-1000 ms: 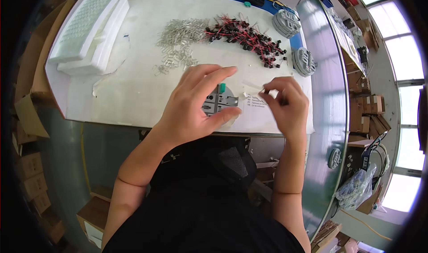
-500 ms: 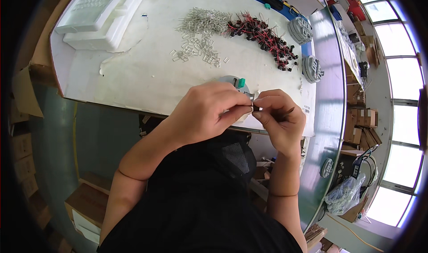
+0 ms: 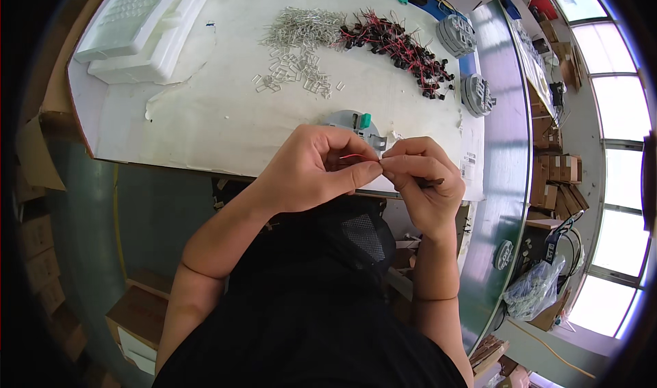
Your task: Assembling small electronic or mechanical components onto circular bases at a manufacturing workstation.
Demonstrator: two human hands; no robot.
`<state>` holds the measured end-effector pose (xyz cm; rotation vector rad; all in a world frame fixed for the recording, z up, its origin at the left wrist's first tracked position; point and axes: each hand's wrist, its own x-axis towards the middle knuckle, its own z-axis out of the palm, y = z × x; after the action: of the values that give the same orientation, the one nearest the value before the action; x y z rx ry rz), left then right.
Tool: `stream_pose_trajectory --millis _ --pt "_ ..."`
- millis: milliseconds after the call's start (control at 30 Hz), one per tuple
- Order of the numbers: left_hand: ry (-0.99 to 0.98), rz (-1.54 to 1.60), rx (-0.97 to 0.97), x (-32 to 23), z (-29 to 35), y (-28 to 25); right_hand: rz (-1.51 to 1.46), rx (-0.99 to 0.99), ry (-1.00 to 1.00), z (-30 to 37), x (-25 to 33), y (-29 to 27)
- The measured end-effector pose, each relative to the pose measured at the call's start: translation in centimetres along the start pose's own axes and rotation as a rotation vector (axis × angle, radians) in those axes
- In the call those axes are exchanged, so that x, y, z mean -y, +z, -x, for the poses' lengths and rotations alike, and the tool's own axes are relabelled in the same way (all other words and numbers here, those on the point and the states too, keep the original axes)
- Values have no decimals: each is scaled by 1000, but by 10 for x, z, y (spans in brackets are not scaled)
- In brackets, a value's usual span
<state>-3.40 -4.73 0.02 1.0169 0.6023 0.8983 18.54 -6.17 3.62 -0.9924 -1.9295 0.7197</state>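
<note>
Both my hands meet in a pinch just above the table's front edge. Between the thumb and index finger of my left hand (image 3: 311, 169) runs a thin red wire (image 3: 353, 157). The fingertips of my right hand (image 3: 426, 179) press together against the left ones; whatever small part they grip is hidden. A dark sliver (image 3: 435, 182) shows at the curled fingers of the right hand, too small to name. Right behind the hands lies a round grey fixture (image 3: 340, 119) with a green block (image 3: 365, 121) on it, partly covered by my left hand.
Beyond the hands, a heap of silver U-shaped metal pieces (image 3: 301, 39) adjoins a pile of small black parts with red wires (image 3: 404, 49). Grey round fixtures (image 3: 456, 35) stand at the right edge. White foam trays (image 3: 147, 46) are at the far left. Cardboard boxes (image 3: 140, 309) stand below.
The red wire now shows in my left hand, where it was not visible before. Both hands have shifted slightly left, their fingertips still together. The view has moved a little.
</note>
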Motion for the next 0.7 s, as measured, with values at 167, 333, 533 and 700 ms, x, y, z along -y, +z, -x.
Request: stream_pose_trajectory --millis 167,333,533,700 --pt "-47 117 28 2 -1 1 -158 -49 113 6 -2 2" --pt "-39 69 14 1 -3 3 -376 -98 331 12 -7 8" --pt "-20 -357 -85 5 -7 -10 55 11 284 10 -9 -3" --pt "470 -1258 -258 24 -14 -1 277 89 327 13 -25 2"
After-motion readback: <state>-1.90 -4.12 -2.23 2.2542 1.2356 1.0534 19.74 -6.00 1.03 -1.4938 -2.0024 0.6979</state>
